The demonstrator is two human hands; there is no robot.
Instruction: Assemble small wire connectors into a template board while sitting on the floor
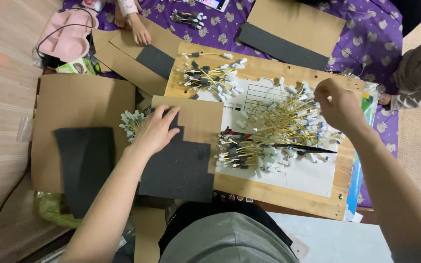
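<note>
Two hands working over cardboard, dark foam and heaps of yellow wires on a wooden board.

The left hand (156, 130) is lying flat with fingers spread, pressing on one cardboard piece (196, 119) and the dark foam sheet (180, 168) under it, gripping nothing. The right hand (336, 103) is pinching, fingers bunched, at the top of the big wire pile (283, 126) on the white paper (308, 175); what it is grasping is too small to tell. A second, smaller wire bundle (210, 78) is lying near the board's (288, 197) far edge, a third cluster (131, 122) just beside the left hand. Three more foam sheets are showing: one (86, 165) at left, two (156, 61) (281, 46) beyond. Another person's small hand (140, 33) is resting on cardboard at the top.
</note>
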